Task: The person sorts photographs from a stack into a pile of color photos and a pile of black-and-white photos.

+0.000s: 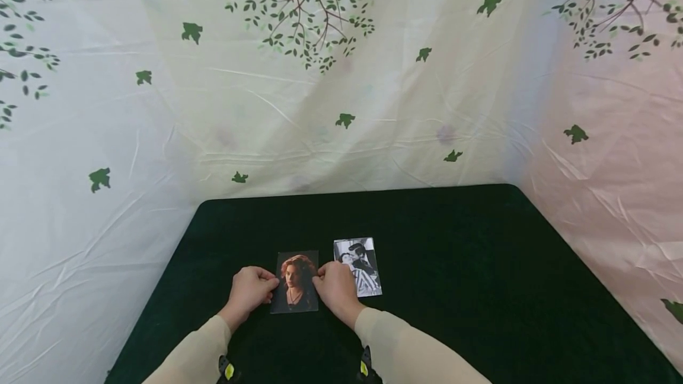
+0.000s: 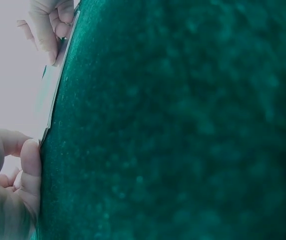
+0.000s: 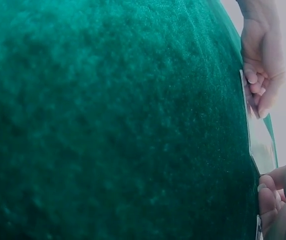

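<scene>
A dark photo card (image 1: pixel 294 280) with a portrait of a curly-haired person lies on the dark green cloth between both hands. My left hand (image 1: pixel 251 289) pinches its left edge with thumb and fingers. On the opposite edge, my right hand (image 1: pixel 337 289) holds it between thumb and index finger. In the left wrist view the card's edge (image 2: pixel 58 87) looks layered and lies close along the cloth. A black-and-white photo card (image 1: pixel 368 265) showing a couple rests just right of it, its lower left part hidden behind the right hand.
The green cloth-covered table (image 1: pixel 453 253) has rounded far corners. White fabric (image 1: pixel 299 105) printed with branches and green leaves hangs behind and on both sides. Wrist straps with black and yellow parts show below the sleeves (image 1: pixel 395 336).
</scene>
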